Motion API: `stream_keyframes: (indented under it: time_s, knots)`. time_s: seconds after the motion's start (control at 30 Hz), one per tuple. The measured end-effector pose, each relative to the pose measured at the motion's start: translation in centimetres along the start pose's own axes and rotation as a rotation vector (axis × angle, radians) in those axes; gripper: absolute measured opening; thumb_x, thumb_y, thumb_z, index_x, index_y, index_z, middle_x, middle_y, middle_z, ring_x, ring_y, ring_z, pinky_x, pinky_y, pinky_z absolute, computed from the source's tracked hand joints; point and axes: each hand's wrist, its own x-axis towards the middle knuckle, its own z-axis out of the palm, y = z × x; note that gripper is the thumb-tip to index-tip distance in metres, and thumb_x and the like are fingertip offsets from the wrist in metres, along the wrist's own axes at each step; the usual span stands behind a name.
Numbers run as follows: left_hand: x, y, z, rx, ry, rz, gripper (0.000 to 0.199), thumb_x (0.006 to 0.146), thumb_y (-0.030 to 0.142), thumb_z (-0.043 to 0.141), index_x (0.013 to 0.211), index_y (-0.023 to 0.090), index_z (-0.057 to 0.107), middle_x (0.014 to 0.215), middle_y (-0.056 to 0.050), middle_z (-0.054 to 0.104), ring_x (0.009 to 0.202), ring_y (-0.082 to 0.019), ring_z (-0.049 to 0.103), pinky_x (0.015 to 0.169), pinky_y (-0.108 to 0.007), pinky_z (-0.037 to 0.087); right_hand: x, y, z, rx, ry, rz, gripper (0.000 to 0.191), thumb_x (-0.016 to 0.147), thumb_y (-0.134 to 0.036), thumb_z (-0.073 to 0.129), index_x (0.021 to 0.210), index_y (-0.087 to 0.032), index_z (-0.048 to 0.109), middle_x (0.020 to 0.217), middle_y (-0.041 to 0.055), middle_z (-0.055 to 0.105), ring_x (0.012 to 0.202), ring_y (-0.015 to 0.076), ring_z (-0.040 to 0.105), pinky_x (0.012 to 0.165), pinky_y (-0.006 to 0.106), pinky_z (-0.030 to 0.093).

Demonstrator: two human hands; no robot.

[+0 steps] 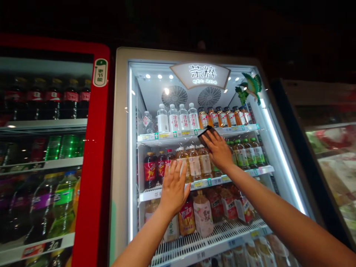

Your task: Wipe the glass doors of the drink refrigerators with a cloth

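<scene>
Both my hands reach up to the glass door of a lit drinks fridge (122,148). My right hand (218,150) presses a dark cloth (206,135) against the glass, level with the upper shelf edge. My left hand (174,187) lies flat with its fingers spread, apparently on the glass, in front of bottled orange-brown tea (194,161). Bottled water (174,118) and small bottled juices (222,118) stand on the shelf above. Bottles behind the glass are partly hidden by my hands.
To the left stands a red-framed fridge (96,148) holding cola and green bottles. A refrigerated case with packaged goods (333,163) lies to the right. A paper bird ornament (250,87) hangs at the fridge's upper right, below a sign panel (200,74).
</scene>
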Motion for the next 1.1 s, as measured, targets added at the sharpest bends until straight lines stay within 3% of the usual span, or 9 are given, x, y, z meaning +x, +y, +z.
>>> stream_keyframes:
  time_s: [0.13,0.23,0.37,0.5,0.6,0.73,0.83,1.0,1.1]
  knots:
    - [-0.7,0.7,0.0,0.01,-0.028,-0.002,0.082,0.096,0.046,0.054,0.163,0.018,0.016,0.165,-0.012,0.032,0.155,-0.031,0.023,0.129,-0.051,0.012,-3.9,2.0,0.5,-0.026,0.049,0.229,0.066,0.098,-0.024,0.045,0.161,-0.029,0.026,0.167,0.006,0.029,0.154,0.0322,0.022,0.118,0.057,0.03]
    - [-0.5,1.4,0.3,0.019,-0.033,0.01,0.082,0.097,0.046,0.054,0.163,0.019,0.014,0.165,-0.012,0.031,0.155,-0.031,0.023,0.128,-0.052,0.01,-5.3,0.5,0.4,-0.001,-0.026,0.04,0.07,0.095,-0.021,0.047,0.16,-0.032,0.027,0.168,0.002,0.026,0.155,0.031,0.016,0.12,0.055,0.028]
    - [1.2,3.2,1.2,0.016,-0.024,0.036,0.083,0.096,0.047,0.054,0.163,0.018,0.013,0.165,-0.012,0.032,0.155,-0.03,0.023,0.129,-0.051,0.006,-2.7,1.6,-0.1,0.029,-0.103,-0.118,0.066,0.095,-0.022,0.048,0.158,-0.033,0.033,0.168,-0.0006,0.026,0.155,0.0283,0.018,0.122,0.053,0.025]
    - [1.8,4.8,1.7,0.004,-0.011,0.034,0.081,0.096,0.048,0.054,0.163,0.019,0.017,0.165,-0.011,0.031,0.155,-0.029,0.023,0.129,-0.05,0.003,-2.2,6.7,-0.2,-0.008,-0.038,0.147,0.063,0.099,-0.026,0.044,0.16,-0.029,0.028,0.168,0.0036,0.024,0.155,0.031,0.02,0.12,0.057,0.029]
    - [1.4,5.6,2.0,-0.007,-0.003,0.026,0.081,0.096,0.048,0.053,0.163,0.02,0.017,0.165,-0.011,0.031,0.155,-0.03,0.023,0.129,-0.052,0.004,-4.6,7.7,-0.1,-0.049,0.01,0.316,0.065,0.1,-0.026,0.043,0.162,-0.026,0.023,0.168,0.0075,0.024,0.154,0.0348,0.021,0.118,0.059,0.032]
    - [2.3,7.0,2.8,-0.018,-0.004,0.049,0.082,0.096,0.048,0.055,0.162,0.018,0.018,0.164,-0.014,0.034,0.155,-0.03,0.023,0.129,-0.052,0.004,-5.5,6.4,-0.5,-0.03,-0.088,0.044,0.067,0.096,-0.018,0.046,0.159,-0.031,0.03,0.169,0.0011,0.023,0.155,0.0317,0.016,0.121,0.055,0.03]
    - [3.8,8.7,3.7,-0.021,0.006,0.043,0.078,0.096,0.049,0.055,0.161,0.019,0.024,0.164,-0.013,0.033,0.155,-0.031,0.022,0.129,-0.052,0.003,-3.7,8.4,-0.9,0.002,-0.128,-0.057,0.066,0.095,-0.018,0.046,0.158,-0.033,0.033,0.169,-0.0011,0.023,0.156,0.0281,0.017,0.122,0.053,0.029]
    - [4.6,11.8,4.6,-0.061,-0.003,0.055,0.075,0.095,0.049,0.056,0.159,0.021,0.03,0.165,-0.011,0.031,0.156,-0.03,0.019,0.129,-0.052,0.004,-4.8,14.5,-0.9,0.01,-0.006,0.249,0.065,0.099,-0.025,0.043,0.161,-0.027,0.024,0.169,0.0076,0.023,0.155,0.034,0.019,0.117,0.062,0.033]
    - [4.0,13.4,5.0,-0.085,-0.015,0.041,0.077,0.094,0.05,0.058,0.159,0.022,0.03,0.165,-0.011,0.032,0.156,-0.03,0.018,0.129,-0.052,0.006,-7.9,14.4,-0.9,0.015,-0.012,0.226,0.069,0.096,-0.019,0.044,0.161,-0.027,0.025,0.169,0.0061,0.023,0.155,0.0338,0.016,0.118,0.06,0.033]
